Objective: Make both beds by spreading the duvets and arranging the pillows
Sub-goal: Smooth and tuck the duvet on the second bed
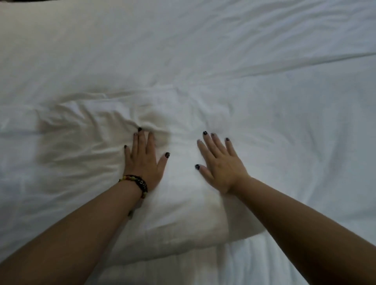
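Note:
A white pillow (179,203) lies across the middle of the view, wrinkled on its left half. My left hand (143,160) lies flat on it, fingers straight, with a beaded bracelet at the wrist. My right hand (220,162) also presses palm down on the pillow, fingers spread. A white duvet (284,111) lies under the pillow, fills the right side and runs away to the top right. A second white pillow (71,46) lies beyond, at the upper left.
White bedding fills nearly the whole view. A fold line (305,63) crosses the duvet at the upper right. A dark strip (12,1) shows at the top left corner.

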`<action>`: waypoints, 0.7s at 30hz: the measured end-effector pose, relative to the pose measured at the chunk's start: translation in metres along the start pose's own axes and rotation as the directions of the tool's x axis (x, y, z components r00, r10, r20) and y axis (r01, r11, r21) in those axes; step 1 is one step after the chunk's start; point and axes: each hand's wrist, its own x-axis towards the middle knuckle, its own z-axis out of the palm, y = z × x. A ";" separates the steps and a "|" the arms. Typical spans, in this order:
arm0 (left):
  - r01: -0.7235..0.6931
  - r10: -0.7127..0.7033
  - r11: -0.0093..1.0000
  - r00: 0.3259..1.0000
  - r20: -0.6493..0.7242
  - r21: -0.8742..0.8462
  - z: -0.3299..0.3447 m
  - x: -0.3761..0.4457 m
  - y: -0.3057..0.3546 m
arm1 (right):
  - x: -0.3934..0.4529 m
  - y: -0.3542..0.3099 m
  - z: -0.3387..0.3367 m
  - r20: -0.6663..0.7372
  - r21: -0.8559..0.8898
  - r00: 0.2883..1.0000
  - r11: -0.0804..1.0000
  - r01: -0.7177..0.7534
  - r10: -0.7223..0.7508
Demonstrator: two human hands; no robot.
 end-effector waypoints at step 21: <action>-0.036 0.037 0.998 0.999 0.013 -0.051 -0.044 0.160 0.156 | 0.070 0.261 -0.106 -0.069 -0.057 0.955 0.955 -0.291 0.287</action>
